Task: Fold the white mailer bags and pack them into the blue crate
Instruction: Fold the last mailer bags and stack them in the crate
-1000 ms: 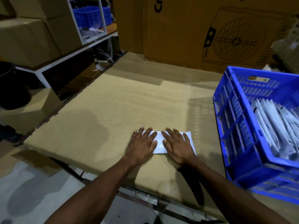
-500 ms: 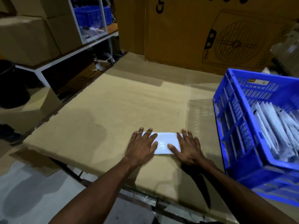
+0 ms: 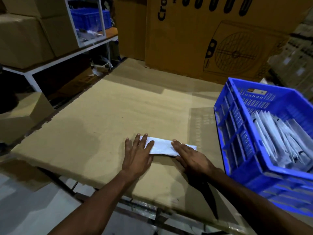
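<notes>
Head view. White mailer bag [image 3: 162,146]: folded into a narrow flat strip, lying lengthwise L–R on the tabletop [image 3: 118,112] near its front edge, approx. mid-width; surface glossy w/ faint bluish sheen, right end slightly lifted, shadow beneath. Left hand [image 3: 138,154]: flat, fingers straight and spread, fingertips pressing the strip's left end; grip not closed. Right hand [image 3: 190,156]: flat, fingers straight and close together, laid across the strip's right part, pressing down; no pinch. Blue crate [image 3: 237,143]: slatted plastic, at the tabletop's right edge, tilted in frame, well apart from the strip. Inside: folded bags [image 3: 277,139], white/grey, standing on edge in a row, leaning. Tabletop covered w/ brown cardboard sheet. Behind far edge: large carton [image 3: 211,39] w/ fan drawing.
</notes>
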`<state>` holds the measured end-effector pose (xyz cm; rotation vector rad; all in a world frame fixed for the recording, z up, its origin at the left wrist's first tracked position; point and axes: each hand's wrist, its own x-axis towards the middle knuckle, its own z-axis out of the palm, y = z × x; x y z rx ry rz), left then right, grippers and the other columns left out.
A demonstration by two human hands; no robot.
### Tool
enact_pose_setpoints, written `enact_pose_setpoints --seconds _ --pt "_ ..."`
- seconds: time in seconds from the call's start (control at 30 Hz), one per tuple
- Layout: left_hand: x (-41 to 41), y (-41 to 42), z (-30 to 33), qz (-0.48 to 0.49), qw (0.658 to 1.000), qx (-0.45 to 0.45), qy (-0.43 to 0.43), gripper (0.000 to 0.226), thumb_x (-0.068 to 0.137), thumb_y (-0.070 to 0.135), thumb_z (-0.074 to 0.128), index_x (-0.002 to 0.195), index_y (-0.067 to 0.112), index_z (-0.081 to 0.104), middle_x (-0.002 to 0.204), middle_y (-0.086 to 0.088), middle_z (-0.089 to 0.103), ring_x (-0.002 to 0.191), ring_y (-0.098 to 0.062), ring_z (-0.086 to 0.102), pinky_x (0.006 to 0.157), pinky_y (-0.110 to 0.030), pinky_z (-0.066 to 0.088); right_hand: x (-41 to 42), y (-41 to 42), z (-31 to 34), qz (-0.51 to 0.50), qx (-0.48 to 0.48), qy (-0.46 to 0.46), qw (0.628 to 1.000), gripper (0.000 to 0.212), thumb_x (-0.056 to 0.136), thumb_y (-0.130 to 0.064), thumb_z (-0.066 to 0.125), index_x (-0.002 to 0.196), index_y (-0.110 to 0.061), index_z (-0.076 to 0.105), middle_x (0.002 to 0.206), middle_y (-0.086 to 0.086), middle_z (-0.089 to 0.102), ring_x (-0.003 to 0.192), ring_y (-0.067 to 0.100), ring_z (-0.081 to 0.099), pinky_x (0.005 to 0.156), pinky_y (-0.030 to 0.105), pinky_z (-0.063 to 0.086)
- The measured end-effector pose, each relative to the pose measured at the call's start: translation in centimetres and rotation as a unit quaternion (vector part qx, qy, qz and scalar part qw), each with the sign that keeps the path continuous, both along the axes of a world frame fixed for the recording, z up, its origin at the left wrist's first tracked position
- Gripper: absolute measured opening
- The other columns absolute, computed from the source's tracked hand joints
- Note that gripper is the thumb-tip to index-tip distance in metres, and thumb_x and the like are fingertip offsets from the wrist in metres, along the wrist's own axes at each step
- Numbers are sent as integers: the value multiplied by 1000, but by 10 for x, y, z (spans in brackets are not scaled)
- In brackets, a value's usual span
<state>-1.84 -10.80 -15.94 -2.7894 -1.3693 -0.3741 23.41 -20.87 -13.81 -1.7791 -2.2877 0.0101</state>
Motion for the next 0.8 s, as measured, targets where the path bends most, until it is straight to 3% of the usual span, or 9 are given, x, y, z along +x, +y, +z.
enact_pose_setpoints --seconds 0.07,0.2,0.27,0.33,0.4,0.5,0.6,0.73,0.8 --pt "2 2 0 17 999 -44 8 67 73 22 77 137 26 54 151 -9 49 136 -38 47 105 -66 37 -7 -3 5 77 35 -72 994 105 71 -3 72 158 -24 16 164 -1 15 145 36 32 105 50 45" --pt "2 6 1 21 995 -101 6 66 94 18 50 156 33 32 167 -4 20 150 -34 23 117 -62 16 -15 -4 -4 186 59 -227 954 66 86 -17 58 149 -25 41 162 -5 27 147 44 21 107 69 31" --pt "-1 5 1 14 994 -104 -6 66 94 17 45 156 34 28 167 -5 20 149 -36 27 117 -63 17 -11 3 -8 177 72 -220 957 51 87 -12 53 137 -20 56 157 -4 39 143 47 30 100 65 42" --pt "0 1 1 22 996 -84 -31 72 89 23 41 158 31 21 165 -10 25 141 -36 41 111 -63 30 -11 11 -3 176 100 -202 958 40 91 -13 50 129 -18 63 151 -3 47 137 45 42 89 53 52" --pt "0 -3 6 63 992 -76 -74 86 88 30 46 162 25 1 168 -11 12 143 -32 40 112 -60 33 -12 17 8 167 118 -184 961 34 93 -17 50 122 -20 67 147 -6 52 129 40 53 78 43 56" --pt "1 -10 16 113 983 -51 -133 102 87 33 57 160 19 -13 169 -10 -11 147 -31 32 113 -59 33 -15 18 29 133 120 -152 972 32 92 -22 58 123 -25 62 155 -13 39 122 34 57 63 39 57" --pt "2 -11 16 122 983 -40 -132 104 87 33 58 160 16 -14 168 -12 -15 144 -33 36 110 -60 36 -12 17 45 99 114 -136 979 36 94 -27 57 130 -30 52 161 -17 25 109 29 58 50 39 55" --pt "4 -9 9 124 987 -24 -102 96 90 39 52 161 16 -9 168 -14 -12 147 -32 32 110 -62 34 -1 21 57 101 87 -132 982 46 87 -26 47 133 -29 46 159 -10 32 87 29 60 53 41 55" --pt "5 -7 8 116 990 -26 -82 94 90 43 51 161 20 -7 168 -14 -9 150 -33 25 109 -64 33 3 28 62 87 76 -155 981 48 85 -23 43 133 -27 47 158 -8 35 92 31 62 57 43 56"
